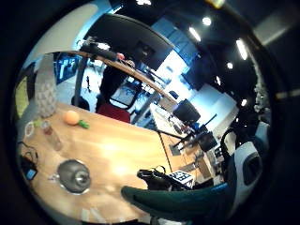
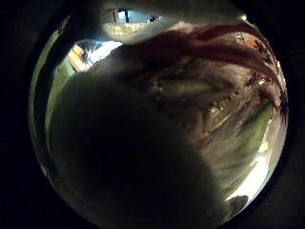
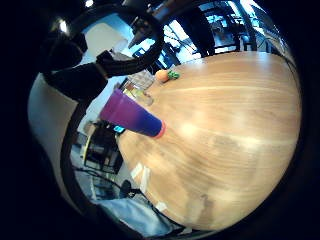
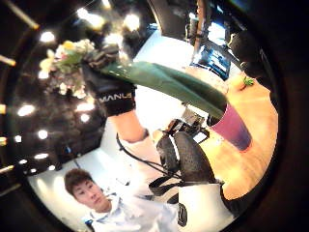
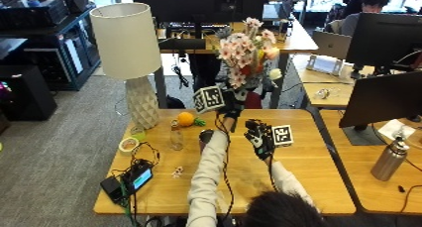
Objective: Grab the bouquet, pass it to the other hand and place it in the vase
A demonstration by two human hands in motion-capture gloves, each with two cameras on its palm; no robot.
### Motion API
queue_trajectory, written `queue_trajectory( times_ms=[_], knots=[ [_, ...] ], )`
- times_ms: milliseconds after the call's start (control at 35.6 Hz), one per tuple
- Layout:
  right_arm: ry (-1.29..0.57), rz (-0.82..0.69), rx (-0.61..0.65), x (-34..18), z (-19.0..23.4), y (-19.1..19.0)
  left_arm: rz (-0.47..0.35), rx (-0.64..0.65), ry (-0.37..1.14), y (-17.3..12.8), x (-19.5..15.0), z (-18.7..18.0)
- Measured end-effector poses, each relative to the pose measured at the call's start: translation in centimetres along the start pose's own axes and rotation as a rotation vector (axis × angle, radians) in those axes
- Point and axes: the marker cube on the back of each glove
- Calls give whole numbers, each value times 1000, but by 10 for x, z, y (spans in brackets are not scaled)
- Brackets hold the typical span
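The person sits at the near edge of a wooden table (image 5: 310, 157) and holds the bouquet (image 5: 245, 51) high above it. The left hand (image 5: 230, 104) is raised over the middle of the table, and its fingers are curled round the green wrap of the stems, just under the flowers. The flowers are pale pink, white and orange, and they stand upright above the far edge.

The right hand (image 5: 259, 136) is lower and just beside the left forearm, over the table. Its fingers look relaxed and a little bent, and it holds nothing; it does not touch the bouquet. In the right thumb side palm view the left hand (image 4: 110, 87) grips the green wrap (image 4: 164, 79), with the flowers above it.

The vase (image 3: 132, 116) is a purple-to-blue cone with a pink rim. In that palm view it seems to lie tilted near the table edge, but I cannot tell its exact place, because the outside view does not show it clearly.

At the far left corner stands a lamp (image 5: 129, 58) with a white shade. Beside its base are an orange (image 5: 186, 119), a small bottle (image 5: 175, 137) and a roll of tape (image 5: 129, 145). Near the left edge lies a black device (image 5: 135, 180) with cables.
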Motion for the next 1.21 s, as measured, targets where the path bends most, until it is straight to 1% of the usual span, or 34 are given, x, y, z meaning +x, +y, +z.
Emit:
queue_trajectory(
  times_ms=[84, 140, 196, 309, 393, 449, 533, 646, 702, 814, 870, 982, 1067, 1207],
  knots=[
    [82, -3, -11, -34, -5, 3, -4, 70, -31, -23, 1, -34],
    [105, 7, -2, -38, -7, 3, -19, 94, -37, -31, -3, -48],
    [79, 31, 4, -40, -8, 3, -39, 110, -39, -36, -8, -59],
    [42, 80, 3, -44, -8, 4, -69, 141, -49, -42, -19, -77],
    [71, 105, 7, -41, -10, 4, -86, 160, -67, -45, -32, -87],
    [97, 88, 14, -37, -12, 2, -93, 173, -77, -45, -42, -94],
    [66, 31, 11, -39, -10, -1, -116, 186, -84, -42, -63, -102],
    [68, 54, 0, -37, -10, 2, -172, 196, -92, -33, -103, -107],
    [76, 71, 0, -36, -10, 3, -189, 199, -92, -30, -113, -107],
    [106, 180, 14, -29, -12, 6, -206, 197, -86, -27, -126, -106],
    [106, 174, 16, -27, -13, 6, -212, 191, -81, -26, -130, -103],
    [84, 102, 9, -27, -14, 5, -213, 181, -91, -24, -130, -100],
    [44, 117, 11, -32, -14, 6, -202, 180, -99, -25, -129, -97],
    [201, 160, 29, -12, -28, 9, -191, 174, -116, -24, -128, -90]
  ],
)
